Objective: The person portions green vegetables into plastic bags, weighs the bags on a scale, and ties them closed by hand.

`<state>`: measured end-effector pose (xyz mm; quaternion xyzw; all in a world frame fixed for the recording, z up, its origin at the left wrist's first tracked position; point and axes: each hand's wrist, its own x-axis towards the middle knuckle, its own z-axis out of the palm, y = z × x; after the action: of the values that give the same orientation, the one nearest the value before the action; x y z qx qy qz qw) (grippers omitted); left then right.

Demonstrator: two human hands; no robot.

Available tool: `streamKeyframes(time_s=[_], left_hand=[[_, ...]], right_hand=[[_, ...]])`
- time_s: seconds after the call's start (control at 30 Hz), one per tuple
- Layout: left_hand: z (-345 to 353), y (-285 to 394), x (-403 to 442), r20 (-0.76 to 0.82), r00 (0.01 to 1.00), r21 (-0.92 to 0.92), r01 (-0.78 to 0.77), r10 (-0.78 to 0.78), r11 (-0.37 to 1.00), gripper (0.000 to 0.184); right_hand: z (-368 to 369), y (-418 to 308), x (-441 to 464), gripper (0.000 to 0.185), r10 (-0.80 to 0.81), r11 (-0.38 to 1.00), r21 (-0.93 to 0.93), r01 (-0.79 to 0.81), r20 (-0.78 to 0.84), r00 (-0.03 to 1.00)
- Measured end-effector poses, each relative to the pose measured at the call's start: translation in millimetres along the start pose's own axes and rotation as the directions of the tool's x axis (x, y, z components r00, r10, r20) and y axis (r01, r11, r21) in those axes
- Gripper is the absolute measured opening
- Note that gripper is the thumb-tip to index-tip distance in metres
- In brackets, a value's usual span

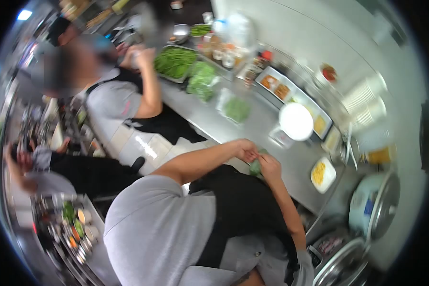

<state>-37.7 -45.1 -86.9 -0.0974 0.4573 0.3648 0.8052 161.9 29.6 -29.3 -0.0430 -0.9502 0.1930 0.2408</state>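
Observation:
My left hand and my right hand are close together in front of my apron, at the counter's edge. Both have their fingers pinched on the top of a small plastic bag with something green inside. The lower part of the bag is partly hidden behind my right hand and arm. On the counter beyond my hands lies a clear bag of green vegetables. A round white bowl sits on a small scale to the right.
Along the metal counter are a tray of cut greens, a bagged leafy vegetable, a divided tray, stacked white cups and a white dish of yellow food. A co-worker stands at left; another person is behind.

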Motion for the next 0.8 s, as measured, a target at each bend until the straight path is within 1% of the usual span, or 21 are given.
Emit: streamKeyframes(time_s=[0.07, 0.1, 0.13, 0.17, 0.2, 0.23, 0.3, 0.33, 0.37, 0.4, 0.43, 0.53, 0.57, 0.6, 0.67, 0.73, 0.77, 0.8], left_hand=[[6.4, -3.1, -0.8, -0.047, 0.994, 0.009, -0.101, 0.101, 0.995, 0.012], [-11.4, -4.9, 18.9, 0.107, 0.989, 0.003, -0.104, 0.103, 0.995, 0.014], [-7.4, -6.5, 27.8, -0.012, 0.982, 0.02, -0.186, 0.186, 0.982, 0.016], [-4.3, -10.9, 33.6, -0.127, 0.958, 0.048, -0.252, 0.256, 0.967, 0.017], [0.6, -13.9, 27.1, -0.173, 0.935, 0.089, -0.3, 0.311, 0.95, 0.018], [3.8, -14.3, 19.7, -0.215, 0.907, 0.139, -0.338, 0.362, 0.931, 0.019], [0.6, -21.2, 22.8, -0.225, 0.885, 0.076, -0.4, 0.407, 0.913, 0.019], [0.3, -23.0, 21.1, -0.213, 0.88, 0.039, -0.426, 0.424, 0.904, 0.019], [-0.2, -25.7, 21.3, -0.224, 0.87, 0.024, -0.445, 0.439, 0.895, 0.019], [2.9, -30.1, 17.4, -0.272, 0.847, 0.043, -0.463, 0.457, 0.885, 0.017], [3.8, -33.7, 11.9, -0.321, 0.821, 0.066, -0.477, 0.472, 0.876, 0.015], [4.9, -43.5, 2.4, -0.348, 0.797, 0.073, -0.501, 0.493, 0.862, 0.013], [3.5, -46.9, -0.2, -0.355, 0.794, 0.063, -0.506, 0.493, 0.86, 0.013], [-0.3, -50.6, 1.6, -0.355, 0.781, 0.05, -0.533, 0.514, 0.845, 0.012], [-5.4, -57.7, 7.2, -0.358, 0.768, 0.032, -0.559, 0.532, 0.828, 0.011], [-11.9, -64.1, 14.5, -0.322, 0.732, 0.012, -0.631, 0.601, 0.775, 0.007], [-15.0, -66.3, 18.7, -0.321, 0.741, 0.013, -0.62, 0.59, 0.785, 0.007], [-15.6, -66.2, 11.8, -0.33, 0.71, 0.166, -0.605, 0.622, 0.779, 0.008]], right_hand=[[10.8, 3.9, 4.8, 0.019, 0.03, 0.999, -0.013, -0.031, -0.061, 0.998], [14.7, 4.0, 4.2, 0.017, 0.082, 0.996, -0.032, -0.083, -0.026, 0.996], [18.4, 2.7, 5.6, 0.015, 0.14, 0.989, -0.058, -0.139, 0.004, 0.99], [21.5, 1.1, 4.8, 0.016, 0.175, 0.984, -0.036, -0.174, 0.029, 0.984], [23.0, 2.0, 6.1, 0.018, 0.218, 0.976, -0.023, -0.217, 0.056, 0.974], [26.0, 1.6, 9.1, 0.018, 0.167, 0.986, -0.006, -0.167, 0.065, 0.984], [29.1, -0.5, 8.7, 0.021, 0.204, 0.979, -0.037, -0.201, 0.095, 0.974], [33.1, -0.2, 9.3, 0.021, 0.175, 0.984, -0.031, -0.173, 0.103, 0.979], [39.0, 0.0, 7.5, 0.021, 0.162, 0.987, 0.017, -0.162, 0.04, 0.986], [42.9, 0.0, 6.8, 0.021, 0.157, 0.986, 0.067, -0.155, -0.02, 0.987], [47.2, 0.1, 7.3, 0.021, 0.139, 0.988, 0.076, -0.137, -0.012, 0.99], [52.4, -3.3, 9.1, 0.022, 0.124, 0.984, 0.13, -0.124, 0.01, 0.992], [53.7, -5.6, 9.4, 0.021, 0.155, 0.972, 0.181, -0.152, -0.002, 0.988], [54.0, -7.6, 9.3, 0.02, 0.189, 0.956, 0.231, -0.182, -0.01, 0.982], [53.7, -8.0, 9.2, 0.018, 0.183, 0.949, 0.261, -0.176, -0.004, 0.983], [54.9, -6.1, 9.9, 0.017, 0.194, 0.938, 0.293, -0.185, -0.004, 0.981], [54.4, -2.9, 11.2, 0.015, 0.19, 0.935, 0.299, -0.191, 0.032, 0.981], [53.1, -0.1, 10.3, 0.013, 0.194, 0.93, 0.302, -0.207, 0.071, 0.978]])
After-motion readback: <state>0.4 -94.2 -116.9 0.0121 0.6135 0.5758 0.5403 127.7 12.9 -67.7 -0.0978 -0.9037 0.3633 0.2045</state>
